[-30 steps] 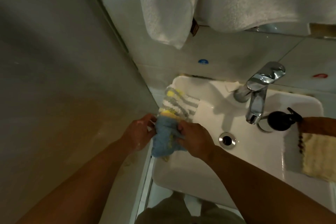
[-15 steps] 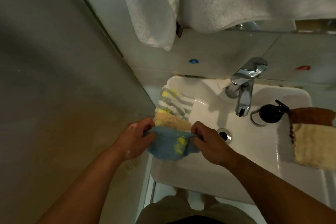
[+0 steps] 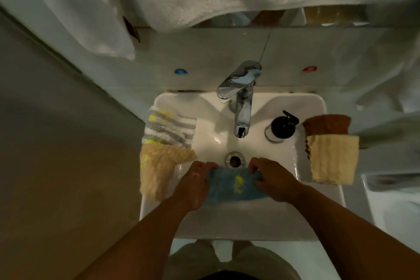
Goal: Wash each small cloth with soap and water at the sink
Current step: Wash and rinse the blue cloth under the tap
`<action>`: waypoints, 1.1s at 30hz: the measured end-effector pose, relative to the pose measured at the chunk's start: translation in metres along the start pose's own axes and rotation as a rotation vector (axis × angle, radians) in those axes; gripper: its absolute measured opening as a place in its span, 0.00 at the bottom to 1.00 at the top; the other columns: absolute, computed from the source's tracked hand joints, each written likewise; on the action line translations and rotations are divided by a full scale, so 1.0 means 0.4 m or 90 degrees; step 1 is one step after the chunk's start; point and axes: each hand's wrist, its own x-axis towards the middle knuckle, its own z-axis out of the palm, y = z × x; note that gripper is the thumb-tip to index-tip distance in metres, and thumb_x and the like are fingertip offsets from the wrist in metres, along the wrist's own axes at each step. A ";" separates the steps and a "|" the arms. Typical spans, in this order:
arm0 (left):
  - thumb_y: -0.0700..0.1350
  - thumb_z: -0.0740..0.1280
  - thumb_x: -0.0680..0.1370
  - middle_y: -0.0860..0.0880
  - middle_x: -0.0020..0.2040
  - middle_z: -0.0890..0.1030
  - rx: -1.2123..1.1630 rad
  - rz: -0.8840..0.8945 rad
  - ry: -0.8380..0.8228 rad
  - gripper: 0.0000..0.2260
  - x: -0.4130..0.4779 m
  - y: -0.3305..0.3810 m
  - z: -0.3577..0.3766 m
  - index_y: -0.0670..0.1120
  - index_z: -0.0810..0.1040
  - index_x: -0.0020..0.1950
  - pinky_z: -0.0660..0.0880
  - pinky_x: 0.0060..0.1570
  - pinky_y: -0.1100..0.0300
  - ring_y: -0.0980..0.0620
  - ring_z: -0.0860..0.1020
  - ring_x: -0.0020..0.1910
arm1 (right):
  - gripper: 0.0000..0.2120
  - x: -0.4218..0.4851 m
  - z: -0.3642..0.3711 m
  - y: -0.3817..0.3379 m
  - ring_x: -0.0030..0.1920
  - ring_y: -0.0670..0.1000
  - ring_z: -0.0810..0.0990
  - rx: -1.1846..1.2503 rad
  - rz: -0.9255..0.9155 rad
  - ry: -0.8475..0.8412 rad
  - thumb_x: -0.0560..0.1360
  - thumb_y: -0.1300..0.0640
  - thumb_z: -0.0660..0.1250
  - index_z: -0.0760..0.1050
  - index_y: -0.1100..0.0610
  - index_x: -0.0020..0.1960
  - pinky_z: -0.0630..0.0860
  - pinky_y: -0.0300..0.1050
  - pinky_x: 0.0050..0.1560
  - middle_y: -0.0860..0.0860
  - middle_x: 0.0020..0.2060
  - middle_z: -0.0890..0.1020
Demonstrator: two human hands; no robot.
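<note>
Fingers of the left hand (image 3: 195, 185) and right hand (image 3: 272, 179) pinch the blue cloth (image 3: 236, 186) by its far corners, spread over the sink (image 3: 250, 223) near the drain (image 3: 235, 160); keeping it taut under the faucet (image 3: 242, 109) should wet it evenly.

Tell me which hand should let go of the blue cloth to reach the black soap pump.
Right. The soap pump stands on the right side of the sink, beyond the faucet and nearer the right hand. The left hand would likely have to cross over the blue cloth.
</note>
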 end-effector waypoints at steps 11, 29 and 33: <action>0.49 0.79 0.66 0.49 0.55 0.75 0.279 0.044 0.102 0.23 0.033 -0.026 0.052 0.54 0.81 0.60 0.81 0.42 0.52 0.46 0.75 0.50 | 0.19 -0.043 -0.222 -0.210 0.46 0.41 0.79 0.173 -0.128 0.510 0.71 0.53 0.77 0.75 0.52 0.59 0.80 0.33 0.44 0.47 0.54 0.76; 0.52 0.61 0.81 0.47 0.76 0.59 0.274 0.006 0.011 0.27 0.054 -0.030 0.081 0.58 0.59 0.79 0.66 0.70 0.52 0.45 0.63 0.70 | 0.18 0.048 -0.327 -0.327 0.47 0.46 0.80 0.084 -0.236 0.633 0.73 0.42 0.73 0.84 0.54 0.56 0.83 0.42 0.45 0.50 0.54 0.81; 0.52 0.63 0.80 0.47 0.75 0.61 0.277 0.009 0.017 0.28 0.054 -0.037 0.085 0.58 0.60 0.79 0.67 0.70 0.52 0.45 0.63 0.70 | 0.16 0.048 -0.334 -0.330 0.47 0.47 0.81 0.120 -0.228 0.644 0.73 0.45 0.75 0.84 0.54 0.55 0.83 0.43 0.45 0.50 0.54 0.81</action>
